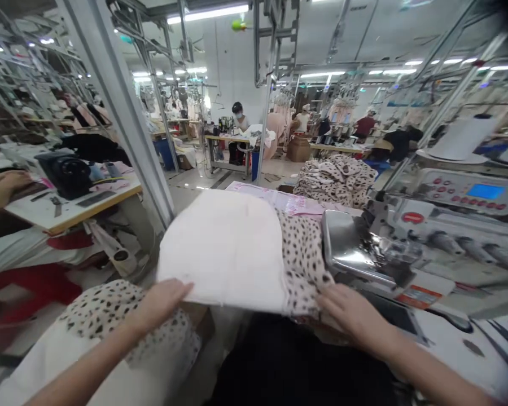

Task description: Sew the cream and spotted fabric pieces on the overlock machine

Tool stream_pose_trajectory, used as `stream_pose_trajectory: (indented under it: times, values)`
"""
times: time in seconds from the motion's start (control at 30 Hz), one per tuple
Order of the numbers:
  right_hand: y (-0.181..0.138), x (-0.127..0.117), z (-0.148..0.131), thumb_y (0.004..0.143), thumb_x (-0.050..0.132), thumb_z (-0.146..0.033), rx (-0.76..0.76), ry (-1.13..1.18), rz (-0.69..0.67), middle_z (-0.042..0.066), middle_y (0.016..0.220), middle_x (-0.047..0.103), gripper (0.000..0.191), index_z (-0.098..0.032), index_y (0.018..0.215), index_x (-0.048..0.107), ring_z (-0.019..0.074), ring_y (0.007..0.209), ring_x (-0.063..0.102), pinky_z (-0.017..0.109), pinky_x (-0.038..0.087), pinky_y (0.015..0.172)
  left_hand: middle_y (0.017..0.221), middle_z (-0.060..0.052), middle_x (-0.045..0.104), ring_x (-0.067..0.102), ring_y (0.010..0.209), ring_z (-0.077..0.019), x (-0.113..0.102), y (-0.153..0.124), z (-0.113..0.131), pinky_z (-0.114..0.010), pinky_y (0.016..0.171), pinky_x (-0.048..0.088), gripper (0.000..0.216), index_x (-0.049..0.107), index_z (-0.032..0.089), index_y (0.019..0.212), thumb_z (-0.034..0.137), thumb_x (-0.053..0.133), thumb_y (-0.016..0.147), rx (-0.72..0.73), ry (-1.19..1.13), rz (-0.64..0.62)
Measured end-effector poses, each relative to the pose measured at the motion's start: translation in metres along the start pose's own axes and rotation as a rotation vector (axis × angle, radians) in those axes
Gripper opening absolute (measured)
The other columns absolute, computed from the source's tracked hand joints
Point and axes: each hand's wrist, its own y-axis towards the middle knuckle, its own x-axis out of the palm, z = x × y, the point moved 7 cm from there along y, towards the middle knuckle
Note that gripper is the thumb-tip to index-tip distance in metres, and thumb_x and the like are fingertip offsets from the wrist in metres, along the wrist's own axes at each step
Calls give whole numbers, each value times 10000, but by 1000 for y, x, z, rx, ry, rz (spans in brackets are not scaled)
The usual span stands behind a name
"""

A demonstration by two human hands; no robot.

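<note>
- White panel (220, 248) spread out mid-view, rounded end toward 12 o'clock, near edge toward 6; spotted cloth (302, 254) bordered it at 3 o'clock, rumpled; whether the two were joined could not be told.
- Left hand (163, 304) at 7 o'clock, fingers gripping the panel's near edge; right hand (342, 304) at 4 o'clock, fingers closed on the spotted cloth.
- Judged best: light, equal tension from both sides; a hard pull risked stretching the edge.
- Folds at 3 o'clock seemed to need smoothing outward; a hidden crease would likely have skewed the lie.
- Sewing machine (461, 225) at 3 o'clock, its metal plate (351, 242) just beside the spotted cloth; snagging there seemed the main risk.
</note>
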Motion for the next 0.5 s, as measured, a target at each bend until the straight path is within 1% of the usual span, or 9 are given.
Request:
stream_pose_trajectory:
  times: [0.03,0.07,0.13,0.2,0.23,0.3,0.33,0.37,0.5]
  values:
    - [-11,16,-6,835,377,-100,33,49,-20,71,747,630,242,-169,897,601,184,676,576,313,509,634,750,-24,607,532,686,-150,16,-13,11,-263,649,431,383,507,229,1081,27,400,774,-8,-37,-41]
    - [-20,25,-10,820,368,-82,60,77,-18,84,792,638,262,-167,916,597,194,716,591,327,517,665,755,-32,606,530,692,-154,28,-21,18,-273,660,435,366,514,218,1068,26,395,780,-34,-57,-65]
    - [-30,32,-8,770,385,-71,120,87,-1,116,941,635,317,-165,1001,581,232,859,599,378,515,751,808,-55,611,541,755,-174,39,-28,22,-315,720,438,317,536,206,1044,64,411,789,-128,-48,-79]
    - [-31,31,2,704,421,-89,180,82,-6,150,1157,560,474,-146,1167,506,290,1062,529,451,474,855,1012,-101,599,532,956,-229,45,-29,13,-382,834,410,366,527,201,1111,106,443,767,-247,-3,-90]
    - [-31,32,9,684,430,-96,215,85,-31,156,1241,506,567,-135,1250,439,299,1136,479,465,453,892,1141,-122,553,484,1075,-261,48,-28,6,-413,887,378,439,501,194,1171,105,450,744,-303,27,-107]
    - [-33,39,20,679,419,-84,264,106,-108,136,1331,433,675,-139,1345,326,272,1215,416,439,440,929,1312,-134,431,364,1221,-302,54,-28,-6,-444,923,335,561,442,175,1258,76,437,706,-367,79,-149]
    - [-36,44,24,681,409,-67,271,117,-144,119,1345,425,694,-154,1361,305,252,1229,404,418,438,938,1341,-128,404,339,1244,-305,58,-29,-11,-444,913,334,575,438,171,1266,57,419,703,-371,95,-164]
    - [-40,49,26,681,409,-55,268,126,-170,104,1346,428,699,-168,1364,310,239,1237,397,405,437,942,1342,-121,408,348,1244,-297,60,-30,-14,-435,896,339,566,451,170,1258,37,396,711,-360,103,-171]
    - [-64,66,30,677,475,-79,253,133,-204,88,1326,456,669,-187,1331,387,251,1239,391,417,427,954,1273,-101,494,444,1186,-235,61,-45,-21,-380,864,348,525,485,172,1225,-1,329,755,-302,75,-139]
